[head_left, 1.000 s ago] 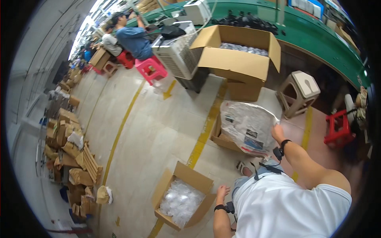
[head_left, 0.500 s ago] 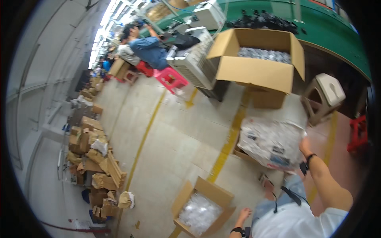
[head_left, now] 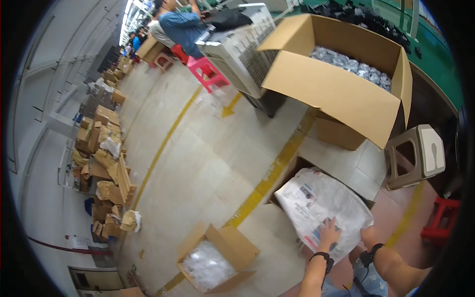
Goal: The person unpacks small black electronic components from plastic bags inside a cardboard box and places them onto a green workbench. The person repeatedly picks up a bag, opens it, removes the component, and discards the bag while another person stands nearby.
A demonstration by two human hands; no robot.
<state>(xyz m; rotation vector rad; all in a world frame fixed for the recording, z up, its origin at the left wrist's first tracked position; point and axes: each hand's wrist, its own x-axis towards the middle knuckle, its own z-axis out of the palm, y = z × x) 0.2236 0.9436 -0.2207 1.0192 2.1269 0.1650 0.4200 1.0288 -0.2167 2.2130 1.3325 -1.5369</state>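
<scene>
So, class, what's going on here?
One person's left hand lies spread on a white printed sack; the right hand is at its edge. The sack lies over an open box on the floor. Nearby, another box holds clear plastic, and a larger carton holds shiny silvery pieces.

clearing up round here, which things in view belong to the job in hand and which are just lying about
In use:
white printed plastic bag, with left hand on it, right hand at its edge
partly covered cardboard box

Apparently just about:
pink stool
red stool
air cooler
piled cardboard
</scene>
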